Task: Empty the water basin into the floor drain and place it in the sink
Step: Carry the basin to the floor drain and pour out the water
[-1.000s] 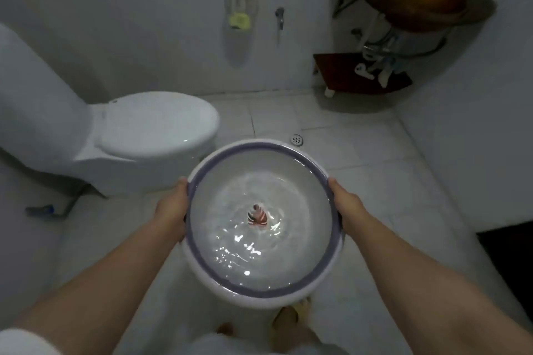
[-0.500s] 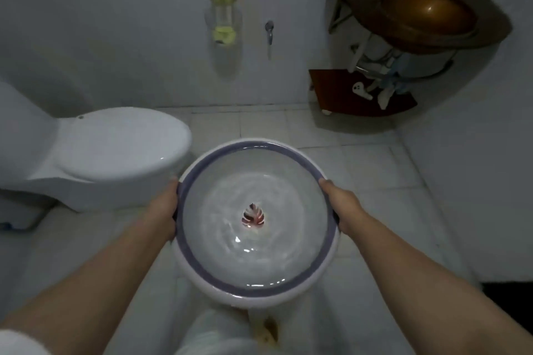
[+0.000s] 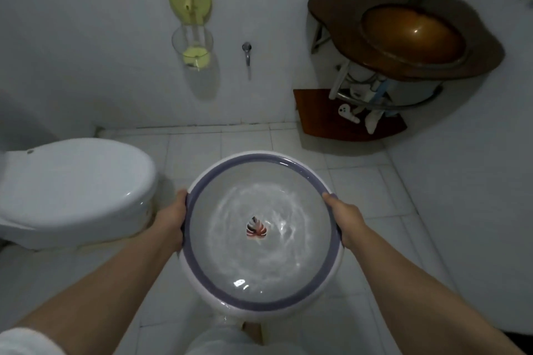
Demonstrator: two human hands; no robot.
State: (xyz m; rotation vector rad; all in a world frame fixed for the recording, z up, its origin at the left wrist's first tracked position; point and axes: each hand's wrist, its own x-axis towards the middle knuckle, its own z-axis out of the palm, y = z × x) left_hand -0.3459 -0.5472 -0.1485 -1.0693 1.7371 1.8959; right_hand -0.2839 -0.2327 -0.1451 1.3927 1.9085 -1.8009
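since the water basin is level and full of rippling water, with a small leaf print showing at the middle of its bottom, none of the task looks done yet: nothing has been poured, and the basin is well apart from the sink. the basin hangs in the air over the white tiled floor, carried between both hands, near the closed toilet on its left side. the floor drain does not show in this view; it may lie under the basin, but i cannot tell. the brown sink sits on its dark corner shelf at the far right corner of the room, where the back wall meets the right wall, above a lower wooden shelf holding small white items. what is left, by my judgement, is everything: tip the water out at the drain, then carry the emptied basin to the far right corner and set it in the sink.

the left hand is clamped on the basin's left rim, fingers wrapped under the purple band, forearm reaching in from the lower left. the right hand is clamped on the right rim at about the same height, thumb over the edge, forearm coming from the lower right. both arms are stretched forward and the rim sits about flat, so no pour has begun.
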